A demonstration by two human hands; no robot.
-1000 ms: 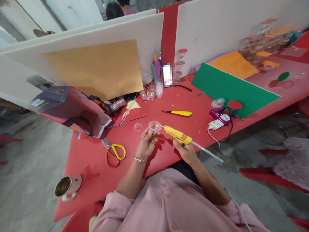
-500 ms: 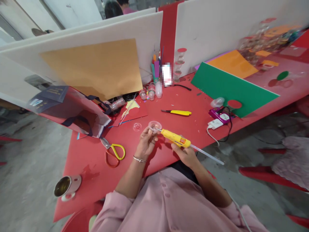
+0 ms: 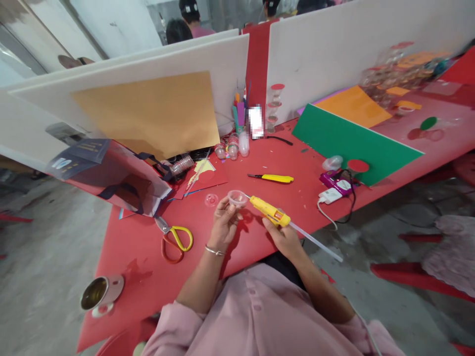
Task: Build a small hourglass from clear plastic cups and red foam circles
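My left hand [image 3: 225,221] is closed on a small clear plastic cup [image 3: 237,198], held by its side with the round opening up. In my right hand [image 3: 285,240] is a yellow hot glue gun [image 3: 270,210], with a long translucent glue stick [image 3: 315,241] sticking out of its back end. The gun's metal nozzle points at the cup's right rim; whether it touches cannot be made out. A clear round plastic piece [image 3: 211,200] lies on the red table just left of the cup. Beyond the hands rests a yellow box cutter [image 3: 274,178].
Scissors [image 3: 173,240] with red and yellow handles and a metal mug [image 3: 102,292] are at left. A paper bag [image 3: 115,173] stands behind them. At right are a purple power strip [image 3: 337,183] with cords and a green board [image 3: 352,141]. Small cups [image 3: 233,147] stand at the back.
The glue gun has drawn back slightly to the right; its nozzle was over the inside of the cup and is now at the rim. The view has tilted up a little.
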